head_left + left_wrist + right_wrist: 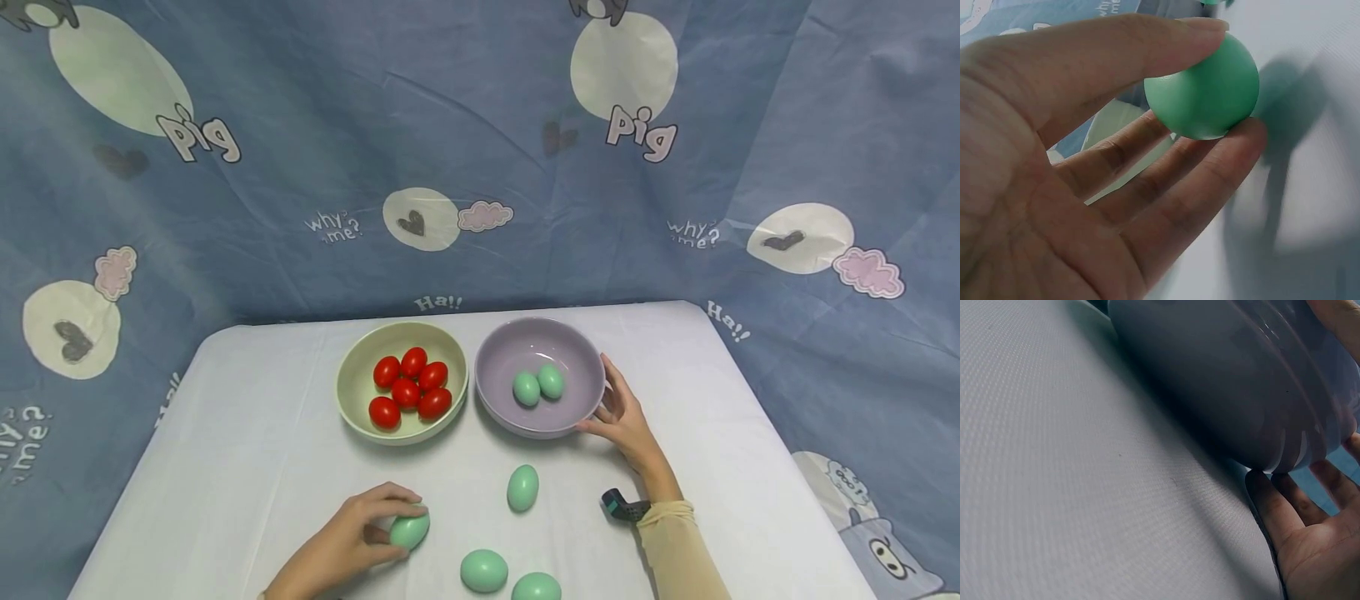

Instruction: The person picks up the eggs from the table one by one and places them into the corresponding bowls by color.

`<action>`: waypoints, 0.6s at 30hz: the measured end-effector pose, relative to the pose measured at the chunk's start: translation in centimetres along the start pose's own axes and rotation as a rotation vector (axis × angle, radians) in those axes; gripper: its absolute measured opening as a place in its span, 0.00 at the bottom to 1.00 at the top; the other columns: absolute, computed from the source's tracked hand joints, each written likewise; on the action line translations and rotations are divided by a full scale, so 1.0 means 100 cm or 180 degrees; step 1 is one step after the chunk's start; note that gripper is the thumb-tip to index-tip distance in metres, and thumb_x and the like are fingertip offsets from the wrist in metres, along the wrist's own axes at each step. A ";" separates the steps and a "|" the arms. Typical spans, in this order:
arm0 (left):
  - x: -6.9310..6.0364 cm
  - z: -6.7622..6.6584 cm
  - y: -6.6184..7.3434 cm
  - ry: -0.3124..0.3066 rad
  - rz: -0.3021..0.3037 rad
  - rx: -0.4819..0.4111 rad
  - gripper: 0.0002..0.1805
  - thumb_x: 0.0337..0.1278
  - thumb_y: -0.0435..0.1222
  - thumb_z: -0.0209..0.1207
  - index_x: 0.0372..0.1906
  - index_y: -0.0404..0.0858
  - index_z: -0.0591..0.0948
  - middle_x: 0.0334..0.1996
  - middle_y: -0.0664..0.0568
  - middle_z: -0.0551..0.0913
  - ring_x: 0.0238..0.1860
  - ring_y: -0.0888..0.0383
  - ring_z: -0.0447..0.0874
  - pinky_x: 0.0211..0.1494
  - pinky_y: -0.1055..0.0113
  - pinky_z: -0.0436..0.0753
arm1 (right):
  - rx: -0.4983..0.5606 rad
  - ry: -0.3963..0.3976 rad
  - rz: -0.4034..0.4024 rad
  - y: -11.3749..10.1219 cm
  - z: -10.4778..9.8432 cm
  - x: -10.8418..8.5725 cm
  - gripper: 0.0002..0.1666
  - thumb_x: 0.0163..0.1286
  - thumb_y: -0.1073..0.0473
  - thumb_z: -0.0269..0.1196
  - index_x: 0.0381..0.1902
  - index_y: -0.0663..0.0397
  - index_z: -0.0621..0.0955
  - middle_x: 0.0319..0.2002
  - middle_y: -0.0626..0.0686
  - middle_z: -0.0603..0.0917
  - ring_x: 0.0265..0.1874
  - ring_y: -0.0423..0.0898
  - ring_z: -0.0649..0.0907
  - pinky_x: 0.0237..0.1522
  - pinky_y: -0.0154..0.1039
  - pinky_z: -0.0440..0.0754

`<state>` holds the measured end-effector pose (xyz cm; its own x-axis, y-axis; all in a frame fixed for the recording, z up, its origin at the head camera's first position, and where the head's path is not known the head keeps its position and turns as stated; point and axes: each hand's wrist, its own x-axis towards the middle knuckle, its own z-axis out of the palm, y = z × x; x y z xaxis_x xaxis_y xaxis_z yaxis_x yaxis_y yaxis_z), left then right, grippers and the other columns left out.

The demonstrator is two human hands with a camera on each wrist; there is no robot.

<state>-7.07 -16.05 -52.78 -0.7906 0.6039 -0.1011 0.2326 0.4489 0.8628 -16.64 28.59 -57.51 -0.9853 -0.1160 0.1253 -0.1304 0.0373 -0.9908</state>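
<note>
With thumb and fingertips, my left hand (352, 537) pinches a green egg (410, 528), seen close in the left wrist view (1204, 90). My right hand (630, 425) touches the right side of a purple bowl (498, 408). Its thumb and fingers are spread along the bowl's outer wall, and the right wrist view shows fingertips against its lower side. Two green eggs (538, 385) lie inside this bowl. Three others lie on the white table: one egg (522, 488) in front of the bowl, another egg (483, 571) nearer, and a third egg (536, 587) cut off by the frame edge.
A pale green bowl (352, 408) holding several red eggs (406, 393) stands just left of the purple bowl. White cloth covers the table (247, 433). Behind it hangs a blue printed curtain (300, 167). A dark strap device (622, 506) sits at the right wrist.
</note>
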 end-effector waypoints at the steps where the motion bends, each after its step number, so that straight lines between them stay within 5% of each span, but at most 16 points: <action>1: 0.001 0.000 0.000 0.0023 0.0044 -0.0009 0.24 0.54 0.34 0.74 0.58 0.46 0.87 0.58 0.51 0.82 0.56 0.70 0.79 0.50 0.73 0.89 | -0.0003 0.0000 0.0002 0.000 0.000 0.000 0.72 0.52 0.69 0.78 0.85 0.39 0.48 0.85 0.52 0.49 0.82 0.64 0.56 0.69 0.27 0.73; 8: 0.007 -0.003 0.007 0.0200 0.0303 -0.0003 0.23 0.53 0.35 0.75 0.57 0.45 0.87 0.58 0.49 0.83 0.57 0.69 0.80 0.47 0.72 0.90 | -0.0034 -0.0010 -0.0015 -0.001 -0.001 0.001 0.72 0.52 0.69 0.78 0.85 0.39 0.49 0.85 0.52 0.49 0.82 0.64 0.56 0.69 0.27 0.73; 18: 0.031 -0.013 0.025 0.0142 0.0430 -0.0110 0.25 0.55 0.35 0.74 0.60 0.46 0.85 0.60 0.48 0.81 0.60 0.71 0.78 0.48 0.72 0.89 | 0.0002 -0.0041 -0.0037 0.000 -0.001 0.000 0.72 0.53 0.70 0.78 0.85 0.39 0.48 0.85 0.53 0.48 0.82 0.65 0.55 0.69 0.27 0.73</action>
<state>-9.69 -13.88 -50.31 -0.7780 0.6270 0.0387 0.3197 0.3421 0.8836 -16.68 28.69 -57.46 -0.9822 -0.1292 0.1362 -0.1418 0.0351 -0.9893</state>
